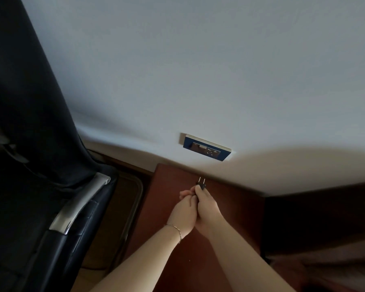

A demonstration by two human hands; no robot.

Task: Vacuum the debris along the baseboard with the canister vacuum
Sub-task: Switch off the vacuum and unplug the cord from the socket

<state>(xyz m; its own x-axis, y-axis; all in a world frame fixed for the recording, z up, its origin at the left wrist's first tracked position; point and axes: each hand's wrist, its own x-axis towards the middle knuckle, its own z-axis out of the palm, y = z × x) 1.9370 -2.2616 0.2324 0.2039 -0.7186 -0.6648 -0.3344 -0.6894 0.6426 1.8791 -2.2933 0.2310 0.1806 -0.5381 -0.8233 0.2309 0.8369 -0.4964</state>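
My right hand (207, 209) grips a black power plug (201, 183) with two metal prongs pointing up toward the wall. My left hand (184, 209) presses against the right one and closes around the cord just behind the plug; a thin bracelet sits on that wrist. Both hands hover over a reddish-brown wooden table top (173, 186). A dark blue wall outlet plate (205, 149) is set in the white wall, a short way above the plug and apart from it. The vacuum itself and any debris are out of view.
A black leather armchair (40, 186) with a chrome armrest (78, 205) fills the left side. A brown baseboard (122, 163) runs along the wall between the chair and the table. Dark furniture (320, 218) stands at the right.
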